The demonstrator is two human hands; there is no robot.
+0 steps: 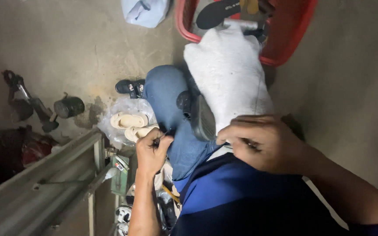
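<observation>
Your right hand [263,142] curled shut at dark shoe [200,117] edge, gripping it against white cloth bundle [228,76] on blue-jeaned knee [167,94]. Your left hand [152,153] pinches thin needle-like tool [162,134], thread drawn taut. Stitching looks midway; sole edge seemingly left to sew.
</observation>
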